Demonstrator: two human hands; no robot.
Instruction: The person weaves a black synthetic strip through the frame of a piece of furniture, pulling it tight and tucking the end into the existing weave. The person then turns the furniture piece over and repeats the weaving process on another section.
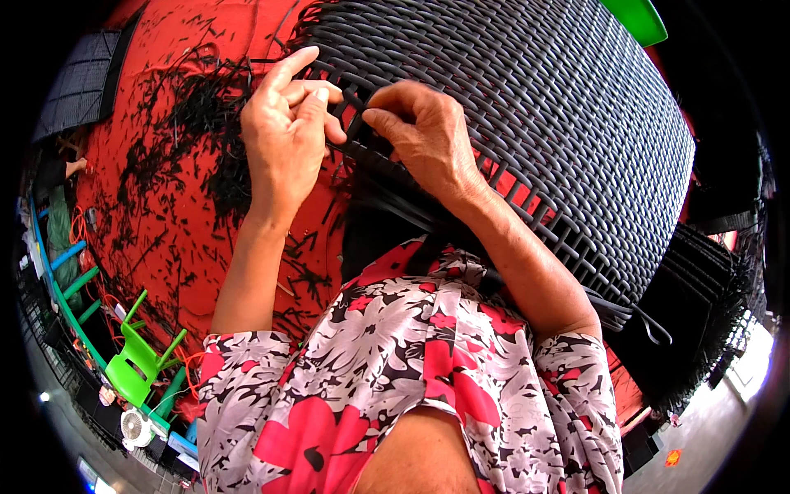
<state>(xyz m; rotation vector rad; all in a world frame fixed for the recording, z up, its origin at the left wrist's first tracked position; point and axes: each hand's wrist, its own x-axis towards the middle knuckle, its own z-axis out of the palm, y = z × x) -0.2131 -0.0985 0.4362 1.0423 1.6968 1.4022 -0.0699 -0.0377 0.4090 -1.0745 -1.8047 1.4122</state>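
A large panel woven from dark grey flat strips (527, 90) fills the upper right, its near edge showing unwoven crosswise strips with gaps. My right hand (428, 136) is closed in a pinch at the panel's near left corner, on a black plastic strip (352, 123) that is partly hidden by the fingers. Just left of it, my left hand (284, 136) has its index finger stretched out and the other fingers apart, their tips beside the strip and the panel edge. Loose black strip ends hang below the edge, in shadow.
Black strip offcuts (189, 107) lie scattered and heaped over the red floor covering (185, 280). At the lower left stand a green chair (136, 362) and a white fan (136, 428). Stacked dark woven pieces (691, 288) are at the right; another dark panel (78, 82) is far left.
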